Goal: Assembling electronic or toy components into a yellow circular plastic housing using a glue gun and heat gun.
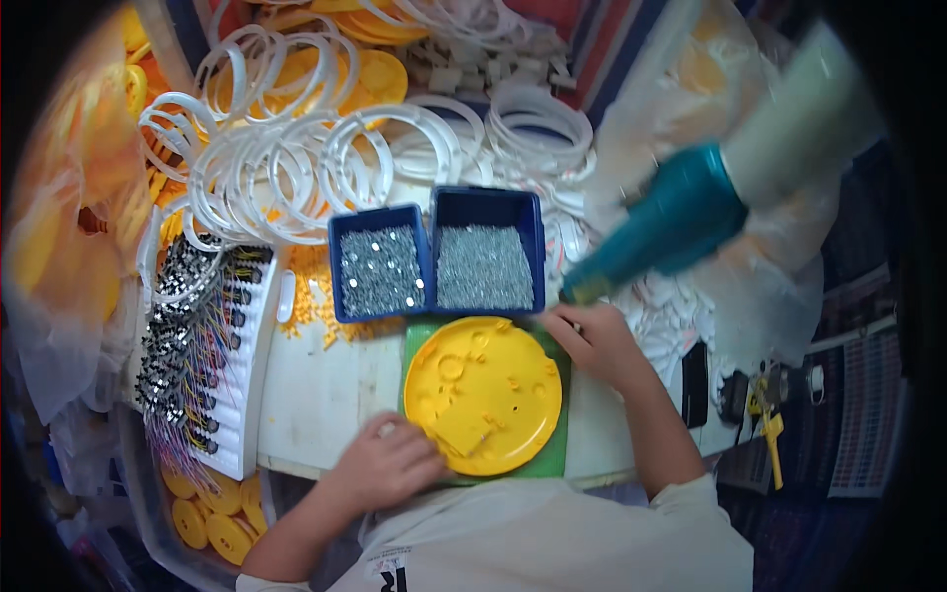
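Note:
A yellow round plastic cover (pixel 498 419), with a raised rim and small posts inside, lies on a green mat (pixel 554 444) in front of me. My left hand (pixel 388 464) is at its lower left edge, fingers curled against the rim. Up to the right, my right hand (pixel 600 345) is closed, thumb and forefinger together just below the tip of a teal power screwdriver (pixel 671 217). Whatever those fingers pinch is too small to make out. The screwdriver hangs tilted and slightly blurred. Two blue bins (pixel 434 252) of small metal screws stand beyond the cover.
White plastic rings (pixel 266 178) pile up at the back left. A white tray (pixel 247 395) bears wired black parts at the left. Small orange pieces (pixel 314 301) lie beside the bins, white pieces (pixel 661 321) at the right. A black case (pixel 695 385) sits near the right edge.

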`<state>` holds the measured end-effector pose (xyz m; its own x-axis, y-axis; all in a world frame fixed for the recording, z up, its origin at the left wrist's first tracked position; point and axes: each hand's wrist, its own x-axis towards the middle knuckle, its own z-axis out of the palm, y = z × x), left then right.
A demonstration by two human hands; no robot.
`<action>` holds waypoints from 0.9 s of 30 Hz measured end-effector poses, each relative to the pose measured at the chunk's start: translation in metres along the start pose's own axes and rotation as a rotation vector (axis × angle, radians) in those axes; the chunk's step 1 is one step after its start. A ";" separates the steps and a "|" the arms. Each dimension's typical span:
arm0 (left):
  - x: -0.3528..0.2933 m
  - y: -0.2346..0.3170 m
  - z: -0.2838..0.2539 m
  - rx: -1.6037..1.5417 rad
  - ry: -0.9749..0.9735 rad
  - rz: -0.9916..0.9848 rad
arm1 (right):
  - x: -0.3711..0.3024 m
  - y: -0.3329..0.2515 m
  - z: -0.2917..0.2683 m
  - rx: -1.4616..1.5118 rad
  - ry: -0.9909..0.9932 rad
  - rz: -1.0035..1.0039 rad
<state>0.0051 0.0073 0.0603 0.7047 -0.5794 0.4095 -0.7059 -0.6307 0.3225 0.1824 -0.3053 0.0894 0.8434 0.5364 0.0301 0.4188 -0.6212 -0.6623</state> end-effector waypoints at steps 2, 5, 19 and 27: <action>0.011 0.014 0.007 -0.027 -0.003 0.008 | 0.011 0.005 -0.019 -0.115 0.030 0.030; 0.022 0.018 0.015 -0.132 0.043 0.089 | 0.037 0.010 -0.038 0.223 0.341 0.266; -0.016 0.013 0.016 -0.187 0.123 -0.316 | 0.350 0.026 -0.050 -0.765 0.261 -0.327; -0.015 -0.001 0.023 -0.275 0.280 -0.316 | 0.434 0.083 -0.055 -0.731 0.233 0.287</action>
<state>-0.0033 0.0049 0.0342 0.8673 -0.1978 0.4568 -0.4806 -0.5719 0.6648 0.6020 -0.1551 0.0883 0.9658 0.2171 0.1417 0.2214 -0.9751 -0.0153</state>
